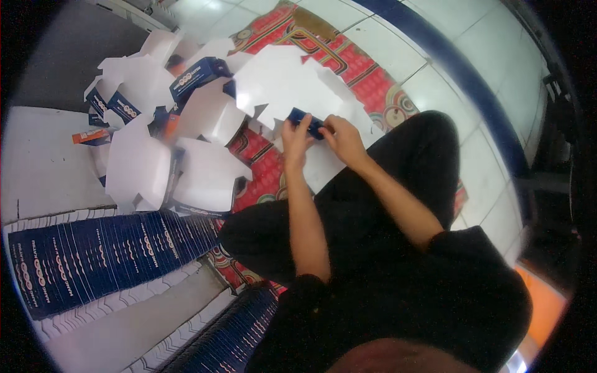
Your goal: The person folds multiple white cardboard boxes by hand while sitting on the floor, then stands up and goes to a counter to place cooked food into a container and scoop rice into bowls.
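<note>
A paperboard food carton [286,78], white inside and navy blue outside, lies open in front of my crossed legs. My left hand [295,142] grips the navy end panel [305,121] on its near side, fingers over the blue face. My right hand [344,142] pinches the same panel at its right end, thumb and fingertips close together. The carton's large white flaps spread out beyond both hands. Its underside is hidden.
Left of the carton lies a loose pile of part-folded cartons [208,115]. Long rows of flat navy cartons [112,255] stand packed at the lower left, with a second row [230,336] nearer me. A red patterned mat [261,165] covers white floor tiles [398,59].
</note>
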The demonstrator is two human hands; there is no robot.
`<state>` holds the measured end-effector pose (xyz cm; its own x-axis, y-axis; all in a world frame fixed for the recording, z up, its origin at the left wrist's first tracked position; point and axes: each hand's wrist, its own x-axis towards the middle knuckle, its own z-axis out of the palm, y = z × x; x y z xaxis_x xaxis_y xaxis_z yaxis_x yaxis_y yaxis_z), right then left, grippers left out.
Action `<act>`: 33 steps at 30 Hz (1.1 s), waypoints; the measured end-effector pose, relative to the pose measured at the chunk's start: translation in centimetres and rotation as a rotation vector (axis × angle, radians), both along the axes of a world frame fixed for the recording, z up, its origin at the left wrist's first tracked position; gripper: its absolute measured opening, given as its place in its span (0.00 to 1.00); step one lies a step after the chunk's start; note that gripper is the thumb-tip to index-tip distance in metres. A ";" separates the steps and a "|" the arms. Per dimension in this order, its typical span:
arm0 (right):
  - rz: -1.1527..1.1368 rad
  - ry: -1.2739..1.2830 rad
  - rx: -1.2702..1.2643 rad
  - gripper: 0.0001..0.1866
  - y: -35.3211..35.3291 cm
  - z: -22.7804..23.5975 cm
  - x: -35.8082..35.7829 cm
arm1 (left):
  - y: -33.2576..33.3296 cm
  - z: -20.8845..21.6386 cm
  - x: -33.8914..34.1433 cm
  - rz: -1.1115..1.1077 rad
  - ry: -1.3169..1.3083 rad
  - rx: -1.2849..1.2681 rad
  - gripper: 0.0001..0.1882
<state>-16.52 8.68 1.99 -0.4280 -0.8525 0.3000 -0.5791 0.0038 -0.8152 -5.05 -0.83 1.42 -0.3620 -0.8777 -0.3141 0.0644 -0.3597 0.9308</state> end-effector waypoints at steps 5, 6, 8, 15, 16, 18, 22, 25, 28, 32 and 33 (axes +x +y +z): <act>-0.031 0.158 -0.030 0.10 0.0 -0.5 -0.6 | -0.4 -1.9 -0.4 -0.132 0.025 0.046 0.20; -0.036 0.158 -0.027 0.10 0.1 -1.0 -0.9 | -0.2 -2.0 -0.7 -0.127 0.018 0.082 0.21; 0.056 -0.084 0.080 0.11 -0.2 -1.1 -0.6 | -1.7 -3.5 0.5 -0.107 0.102 0.198 0.24; 0.136 -0.207 0.243 0.11 0.2 -1.0 0.9 | -1.9 -4.3 2.0 0.317 0.143 0.396 0.35; 0.140 -0.169 0.312 0.10 0.3 -0.9 1.0 | -1.9 -4.2 2.2 0.355 0.165 0.393 0.33; 0.138 -0.132 0.384 0.10 0.5 -1.2 0.8 | -2.1 -4.0 2.3 0.356 0.116 0.348 0.32; 0.185 -0.041 0.484 0.12 -0.4 -2.8 1.3 | -2.6 -5.2 2.0 0.456 -0.050 0.080 0.19; 0.159 0.026 0.467 0.15 -1.7 -3.3 1.9 | -3.4 -6.5 2.8 0.328 -0.247 -0.225 0.15; 0.113 -0.016 0.436 0.12 -2.5 -4.6 1.5 | -1.8 -6.8 1.3 0.276 -0.291 -0.284 0.14; 0.076 -0.099 0.457 0.11 -3.1 -4.8 1.9 | -0.4 -6.7 -0.2 0.403 -0.101 -0.154 0.14; 0.079 -0.101 0.454 0.11 -3.2 -4.8 2.0 | -0.4 -6.7 -0.2 0.400 -0.051 -0.148 0.13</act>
